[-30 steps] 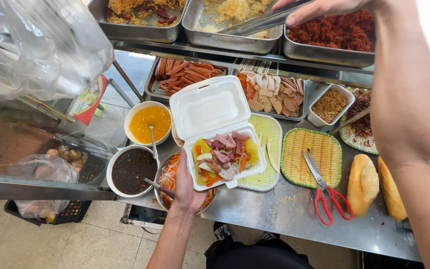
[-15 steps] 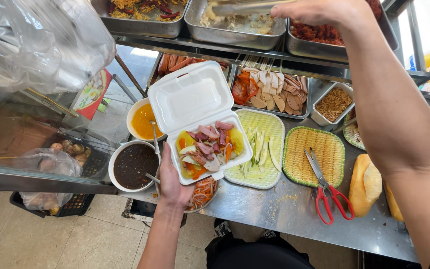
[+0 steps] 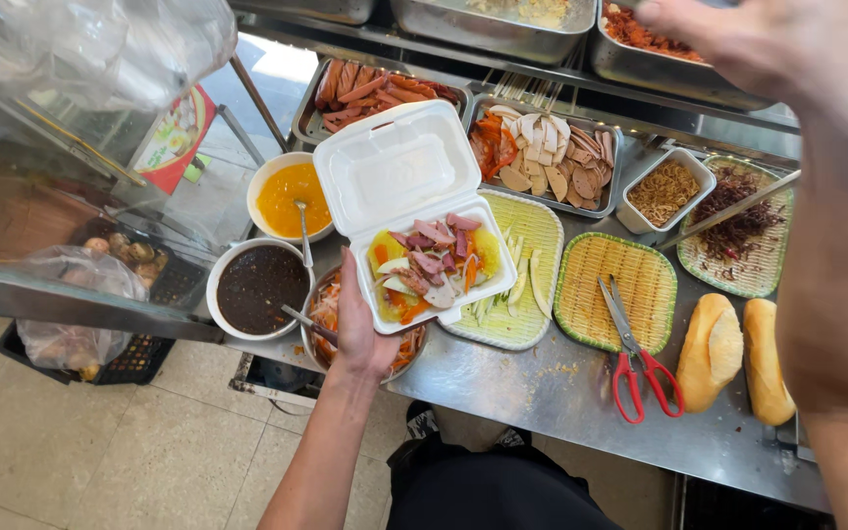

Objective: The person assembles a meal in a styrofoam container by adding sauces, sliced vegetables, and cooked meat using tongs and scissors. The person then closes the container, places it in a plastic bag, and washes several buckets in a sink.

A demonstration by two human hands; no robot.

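My left hand (image 3: 360, 329) grips the near edge of an open white foam box (image 3: 395, 172) and holds it over the counter. The lid stands up behind. The box's lower half holds sliced pink meat, yellow pieces and carrot shreds (image 3: 434, 260). My right hand (image 3: 738, 44) is raised at the top right, blurred, above a metal tray of red shredded food (image 3: 640, 34). Its forearm runs down the right edge of the view. Whether it holds anything cannot be made out.
Bowls of yellow sauce (image 3: 291, 196), dark sauce (image 3: 257, 285) and pickled carrot (image 3: 409, 348) sit left of and below the box. Two green woven trays hold cucumber strips (image 3: 532, 231) and red scissors (image 3: 630, 363). Bread rolls (image 3: 709, 348) and trays of sausages (image 3: 365, 88) and sliced meat (image 3: 547, 152) surround them.
My right hand has shifted to the right along the back trays, and the tongs seen near it before are out of view. My left hand still holds the box in about the same place.
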